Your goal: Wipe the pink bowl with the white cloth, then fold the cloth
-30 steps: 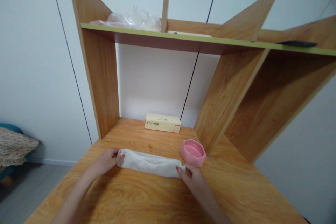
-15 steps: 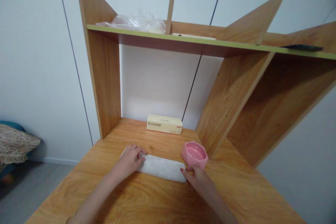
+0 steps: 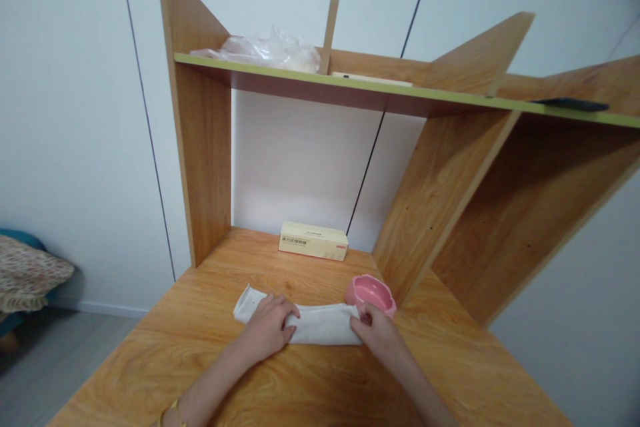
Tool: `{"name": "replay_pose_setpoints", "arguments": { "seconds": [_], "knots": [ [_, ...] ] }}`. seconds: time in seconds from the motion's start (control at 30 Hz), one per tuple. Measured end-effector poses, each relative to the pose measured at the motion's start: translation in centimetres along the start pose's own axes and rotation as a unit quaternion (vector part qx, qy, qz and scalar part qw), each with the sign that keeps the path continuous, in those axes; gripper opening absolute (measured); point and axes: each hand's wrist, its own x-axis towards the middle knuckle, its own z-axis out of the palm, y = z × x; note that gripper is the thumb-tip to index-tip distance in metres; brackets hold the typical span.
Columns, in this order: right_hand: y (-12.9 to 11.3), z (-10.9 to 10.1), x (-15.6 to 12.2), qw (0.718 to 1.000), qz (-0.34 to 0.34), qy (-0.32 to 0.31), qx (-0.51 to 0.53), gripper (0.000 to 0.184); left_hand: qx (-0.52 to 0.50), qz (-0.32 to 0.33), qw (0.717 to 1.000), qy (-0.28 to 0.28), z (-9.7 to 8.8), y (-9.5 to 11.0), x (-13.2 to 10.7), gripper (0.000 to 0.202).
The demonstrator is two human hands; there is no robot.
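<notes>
A white folded cloth lies as a long strip across the wooden desk. My left hand is over its left-middle part, fingers curled down and thumb pressed against the fabric. The cloth's left end sticks out beyond that hand. At the opposite end, my right hand pinches the edge between thumb and fingers, and that end looks slightly raised. Just behind my right hand stands a pink bowl with a scalloped rim, partly covered by the hand.
A cream cardboard box with printed lettering sits at the back of the desk. Overhead runs a wooden shelf carrying a clear plastic bag and a dark flat item. Upright panels flank the nook.
My left hand has slid right along the cloth, uncovering its left end. My right hand has closed on the right end and lifted it slightly.
</notes>
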Motion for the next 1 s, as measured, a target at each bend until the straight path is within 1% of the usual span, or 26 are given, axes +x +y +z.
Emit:
{"name": "replay_pose_setpoints", "arguments": {
  "seconds": [0.13, 0.2, 0.27, 0.33, 0.37, 0.4, 0.47, 0.53, 0.63, 0.73, 0.77, 0.8, 0.87, 0.93, 0.97, 1.0],
  "knots": [
    [-2.6, -0.7, 0.8, 0.998, -0.029, 0.02, -0.049, 0.014, 0.01, 0.009, 1.0, 0.003, 0.5, 0.5, -0.1, 0.02],
    [-4.4, -0.6, 1.1, 0.993, -0.054, 0.039, -0.1, 0.011, 0.015, 0.013, 1.0, 0.014, 0.5, 0.5, -0.1, 0.021],
    [-6.6, -0.2, 1.4, 0.98, -0.079, 0.072, -0.169, 0.009, 0.009, 0.018, 0.999, 0.035, 0.4, 0.1, -0.1, 0.022],
    [-8.9, 0.4, 1.7, 0.968, -0.091, 0.086, -0.218, 0.008, -0.022, 0.003, 0.996, 0.088, 0.0, -0.6, -0.1, 0.021],
    [-10.0, 0.8, 1.8, 0.965, -0.093, 0.081, -0.232, 0.01, -0.051, -0.015, 0.99, 0.128, -0.2, -1.1, 0.0, 0.021],
    [-11.2, 1.3, 1.9, 0.963, -0.099, 0.067, -0.241, 0.012, -0.085, -0.043, 0.98, 0.177, -0.5, -1.8, 0.1, 0.021],
    [-13.2, 2.7, 2.0, 0.96, -0.119, 0.026, -0.252, 0.017, -0.164, -0.095, 0.944, 0.269, -1.0, -3.2, 0.3, 0.019],
    [-15.0, 4.5, 2.0, 0.956, -0.131, -0.003, -0.261, 0.022, -0.185, -0.12, 0.925, 0.311, -1.5, -4.6, 0.4, 0.019],
    [-16.8, 7.6, 1.7, 0.953, -0.154, -0.039, -0.259, 0.029, -0.212, -0.149, 0.9, 0.351, -2.1, -6.2, 0.5, 0.022],
    [-17.9, 9.8, 1.0, 0.953, -0.164, -0.093, -0.236, 0.031, -0.24, -0.174, 0.874, 0.385, -2.4, -7.1, 0.5, 0.026],
    [-18.0, 10.1, 0.7, 0.956, -0.171, -0.098, -0.217, 0.031, -0.248, -0.18, 0.866, 0.394, -2.5, -7.3, 0.5, 0.027],
    [-18.0, 10.1, 0.5, 0.96, -0.181, -0.089, -0.193, 0.031, -0.253, -0.185, 0.861, 0.401, -2.5, -7.4, 0.5, 0.027],
    [-17.7, 9.3, 0.3, 0.969, -0.199, -0.04, -0.143, 0.028, -0.26, -0.19, 0.855, 0.407, -2.5, -7.5, 0.5, 0.026],
    [-16.8, 7.9, 0.6, 0.974, -0.197, 0.007, -0.115, 0.025, -0.261, -0.185, 0.858, 0.401, -2.6, -7.2, 0.5, 0.025],
    [-16.1, 7.1, 0.9, 0.975, -0.189, 0.016, -0.114, 0.024, -0.26, -0.18, 0.864, 0.393, -2.6, -7.0, 0.5, 0.024],
    [-15.3, 6.3, 1.3, 0.977, -0.176, 0.01, -0.123, 0.023, -0.258, -0.173, 0.871, 0.38, -2.7, -6.7, 0.5, 0.023]
  ]
}}
